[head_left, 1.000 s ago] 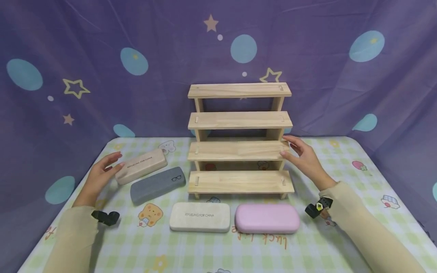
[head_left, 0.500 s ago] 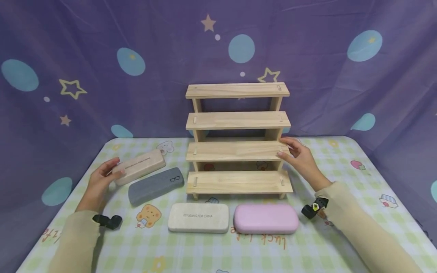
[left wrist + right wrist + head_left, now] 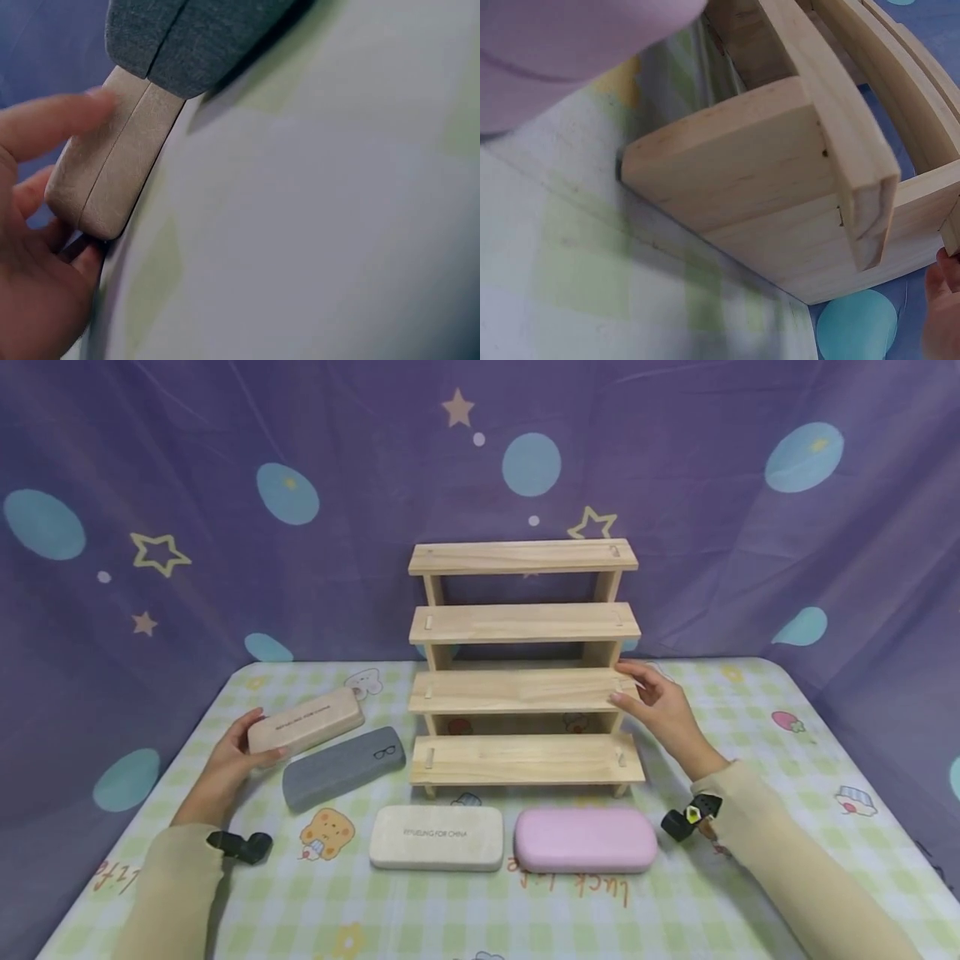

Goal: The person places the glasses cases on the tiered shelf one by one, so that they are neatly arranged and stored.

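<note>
My left hand [image 3: 225, 766] grips the left end of a beige glasses case [image 3: 306, 723] at the back left of the table. In the left wrist view the thumb lies along the near side of this beige case [image 3: 112, 161], and the other fingers are round its end. A grey glasses case [image 3: 345, 768] with a spectacles mark lies just in front of it. At the right, my right hand [image 3: 663, 710] holds the right end of the second-lowest board of a stepped wooden shelf [image 3: 517, 692], thumb at the front and fingers behind.
In front of the shelf lie a cream glasses case [image 3: 437, 852] and a pink glasses case [image 3: 587, 841], side by side. A green checked cloth [image 3: 420, 918] covers the table. Behind it hangs a purple curtain [image 3: 360, 485].
My left hand has moved in to the beige case, closing thumb and fingers round its left end. The right hand stays at the shelf board. The cases lie where they were.
</note>
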Demonstrator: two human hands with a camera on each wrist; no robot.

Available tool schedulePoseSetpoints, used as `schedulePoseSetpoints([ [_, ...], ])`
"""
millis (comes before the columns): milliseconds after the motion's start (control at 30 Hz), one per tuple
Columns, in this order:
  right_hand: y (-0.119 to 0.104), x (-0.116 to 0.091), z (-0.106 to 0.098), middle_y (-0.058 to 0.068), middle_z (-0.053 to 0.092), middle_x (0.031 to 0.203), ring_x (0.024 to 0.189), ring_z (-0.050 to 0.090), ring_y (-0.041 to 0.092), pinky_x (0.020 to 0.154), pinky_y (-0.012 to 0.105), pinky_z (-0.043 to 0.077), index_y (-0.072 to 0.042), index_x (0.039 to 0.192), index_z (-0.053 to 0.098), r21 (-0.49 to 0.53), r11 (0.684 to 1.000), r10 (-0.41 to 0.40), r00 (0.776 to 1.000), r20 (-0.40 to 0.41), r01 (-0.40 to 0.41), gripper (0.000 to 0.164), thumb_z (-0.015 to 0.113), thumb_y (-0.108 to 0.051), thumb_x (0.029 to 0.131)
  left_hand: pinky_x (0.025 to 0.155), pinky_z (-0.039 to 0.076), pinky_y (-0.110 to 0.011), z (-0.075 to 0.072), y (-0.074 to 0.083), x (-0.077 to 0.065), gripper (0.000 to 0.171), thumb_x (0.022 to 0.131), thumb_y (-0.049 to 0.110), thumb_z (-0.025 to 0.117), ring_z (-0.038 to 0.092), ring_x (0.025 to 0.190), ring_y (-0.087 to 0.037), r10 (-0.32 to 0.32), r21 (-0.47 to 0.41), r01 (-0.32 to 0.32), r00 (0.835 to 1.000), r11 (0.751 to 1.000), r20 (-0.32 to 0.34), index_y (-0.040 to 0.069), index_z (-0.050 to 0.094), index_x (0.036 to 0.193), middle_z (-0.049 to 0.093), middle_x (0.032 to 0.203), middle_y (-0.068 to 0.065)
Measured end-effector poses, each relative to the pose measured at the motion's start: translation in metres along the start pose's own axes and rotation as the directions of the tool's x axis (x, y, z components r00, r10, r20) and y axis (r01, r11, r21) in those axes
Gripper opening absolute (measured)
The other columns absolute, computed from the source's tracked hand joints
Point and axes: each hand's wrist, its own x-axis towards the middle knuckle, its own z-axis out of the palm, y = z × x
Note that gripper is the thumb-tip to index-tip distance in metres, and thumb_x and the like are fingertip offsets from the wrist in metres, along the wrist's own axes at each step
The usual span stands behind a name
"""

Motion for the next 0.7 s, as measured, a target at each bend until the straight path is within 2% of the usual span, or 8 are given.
schedulePoseSetpoints([
  [133,0.0001,0.0002,-0.0011,0.014,0.047,0.138,0.127,0.042,0.009,0.108,0.028,0.030,0.002,0.132,0.050,-0.020,1.000,-0.004,1.000,0.004,0.004,0.051,0.069,-0.013,0.087,0.105,0.022,-0.016,0.0025,0.0016,0.0013,0.098,0.082,0.011,0.073,0.022,0.136,-0.024,-0.039,0.173,0.035,0.999,0.984,0.019,0.015,0.007,0.153,0.013,0.155,-0.017],
  [233,-0.0003,0.0006,-0.0013,0.015,0.047,0.138,0.129,0.041,0.011,0.108,0.028,0.030,0.002,0.132,0.050,-0.030,1.000,0.002,1.000,0.012,-0.001,0.052,0.069,-0.015,0.087,0.106,0.021,-0.018,0.0041,0.0026,0.0011,0.098,0.081,0.011,0.074,0.021,0.136,-0.030,-0.031,0.218,0.029,0.999,0.975,0.006,0.012,0.008,0.153,0.013,0.154,-0.022],
  [333,-0.0006,0.0005,-0.0014,0.016,0.046,0.139,0.130,0.040,0.014,0.106,0.023,0.031,0.002,0.132,0.050,-0.042,0.999,0.004,1.000,0.017,-0.003,0.053,0.070,-0.017,0.087,0.094,0.027,-0.008,0.0037,0.0026,0.0001,0.097,0.081,0.013,0.075,0.029,0.131,-0.023,-0.018,0.267,0.018,1.000,0.964,-0.002,0.009,0.010,0.152,0.018,0.152,-0.024],
  [433,-0.0007,-0.0002,-0.0011,0.016,0.045,0.139,0.130,0.040,0.013,0.106,0.021,0.031,0.002,0.132,0.050,-0.045,0.999,0.006,1.000,0.015,-0.005,0.053,0.069,-0.016,0.087,0.082,0.031,-0.004,0.0026,0.0016,-0.0001,0.096,0.080,0.017,0.076,0.038,0.120,-0.013,-0.010,0.307,0.013,1.000,0.952,-0.011,0.007,0.013,0.152,0.024,0.149,-0.026],
  [567,-0.0004,-0.0009,-0.0005,0.016,0.046,0.139,0.129,0.041,0.010,0.106,0.021,0.030,0.002,0.132,0.050,-0.029,1.000,0.002,1.000,-0.001,-0.002,0.051,0.069,-0.013,0.087,0.079,0.032,-0.005,0.0023,-0.0003,0.0006,0.095,0.079,0.020,0.077,0.040,0.111,-0.005,-0.001,0.329,0.003,1.000,0.944,-0.008,0.005,0.016,0.151,0.028,0.146,-0.026],
  [700,-0.0007,-0.0018,0.0004,0.017,0.045,0.139,0.128,0.041,0.009,0.105,0.018,0.029,0.004,0.131,0.050,0.014,1.000,-0.007,1.000,-0.010,0.007,0.049,0.068,-0.008,0.087,0.078,0.033,-0.005,0.0021,-0.0017,0.0009,0.092,0.078,0.015,0.078,0.040,0.104,0.001,0.031,0.326,-0.030,1.000,0.945,0.001,0.002,0.021,0.148,0.034,0.140,-0.024],
])
